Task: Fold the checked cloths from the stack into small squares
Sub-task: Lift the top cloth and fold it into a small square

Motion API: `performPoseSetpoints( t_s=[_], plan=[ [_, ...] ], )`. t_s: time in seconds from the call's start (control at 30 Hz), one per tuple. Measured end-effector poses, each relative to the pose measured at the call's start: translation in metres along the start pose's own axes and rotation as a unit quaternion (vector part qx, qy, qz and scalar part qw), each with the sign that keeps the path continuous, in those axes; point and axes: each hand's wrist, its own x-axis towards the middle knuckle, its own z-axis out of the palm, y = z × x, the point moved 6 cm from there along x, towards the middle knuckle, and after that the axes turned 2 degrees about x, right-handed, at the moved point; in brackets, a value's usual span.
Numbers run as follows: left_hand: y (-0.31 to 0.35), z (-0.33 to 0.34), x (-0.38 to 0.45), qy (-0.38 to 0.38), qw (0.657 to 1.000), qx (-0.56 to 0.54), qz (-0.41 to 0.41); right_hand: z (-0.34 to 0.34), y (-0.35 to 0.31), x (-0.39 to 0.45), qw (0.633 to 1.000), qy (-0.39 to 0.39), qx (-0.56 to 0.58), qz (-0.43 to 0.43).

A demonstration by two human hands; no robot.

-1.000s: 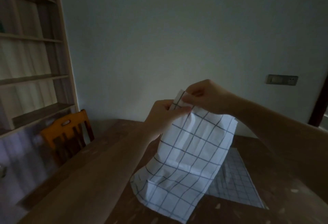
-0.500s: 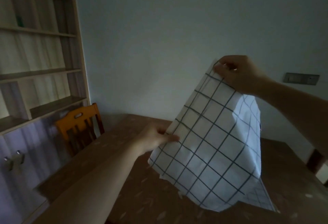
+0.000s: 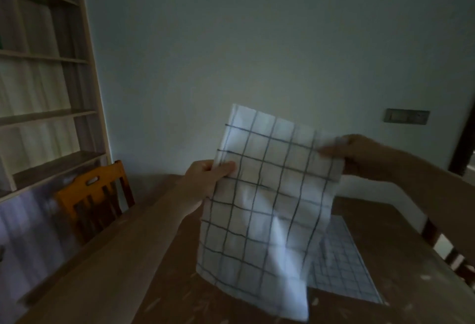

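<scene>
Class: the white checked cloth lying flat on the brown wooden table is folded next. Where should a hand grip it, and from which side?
Pinch the near right corner of the flat checked cloth, coming from the right: the held cloth covers its left part.

Two hands: left hand (image 3: 207, 177), right hand (image 3: 352, 155). Two checked cloths: held cloth (image 3: 262, 210), flat cloth (image 3: 344, 269). One table (image 3: 128, 272). Two chairs: orange chair (image 3: 93, 200), dark chair (image 3: 447, 249). One bookshelf (image 3: 43, 87). One wall switch plate (image 3: 407, 116).

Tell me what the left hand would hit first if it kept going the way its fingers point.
Probably only the white checked cloth that the left hand already pinches; beyond it, toward the right hand, depth is unclear.
</scene>
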Motion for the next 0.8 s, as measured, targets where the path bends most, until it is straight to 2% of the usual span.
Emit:
performPoseSetpoints(
  t_s=[0.03, 0.07, 0.1, 0.17, 0.27, 0.3, 0.4, 0.63, 0.7, 0.73, 0.8],
  plan=[
    [-0.003, -0.001, 0.001, 0.012, 1.0, -0.016, -0.008, 0.002, 0.006, -0.002, 0.992, 0.014, 0.122, 0.001],
    [-0.006, -0.002, 0.003, 0.027, 0.999, -0.028, -0.021, 0.007, 0.013, -0.004, 0.98, 0.01, 0.197, 0.01],
    [-0.009, -0.002, 0.005, 0.037, 0.998, -0.035, -0.03, 0.015, 0.02, -0.009, 0.977, 0.006, 0.212, 0.03],
    [-0.012, -0.001, 0.007, 0.044, 0.997, -0.055, -0.037, 0.032, 0.031, -0.012, 0.985, 0.01, 0.167, 0.032],
    [-0.02, 0.004, 0.004, 0.032, 0.998, -0.031, -0.048, 0.027, 0.039, -0.003, 0.977, 0.12, 0.178, -0.01],
    [-0.026, 0.006, 0.002, 0.014, 0.998, -0.013, -0.057, 0.021, 0.039, -0.002, 0.974, 0.158, 0.159, -0.025],
    [-0.044, 0.01, -0.005, -0.055, 0.994, 0.02, -0.097, 0.01, 0.042, 0.002, 0.977, 0.191, 0.085, -0.051],
    [-0.048, 0.018, -0.008, -0.085, 0.99, -0.021, -0.107, 0.007, 0.047, 0.002, 0.977, 0.202, 0.074, -0.011],
    [-0.048, 0.017, -0.004, -0.045, 0.993, -0.034, -0.104, 0.019, 0.061, -0.005, 0.977, 0.163, 0.131, 0.046],
    [-0.049, 0.015, -0.003, -0.009, 0.994, -0.042, -0.101, 0.028, 0.071, -0.009, 0.978, 0.112, 0.164, 0.069],
    [-0.053, 0.007, 0.001, 0.059, 0.993, -0.043, -0.097, 0.037, 0.088, -0.012, 0.98, 0.068, 0.167, 0.079]
  ],
)
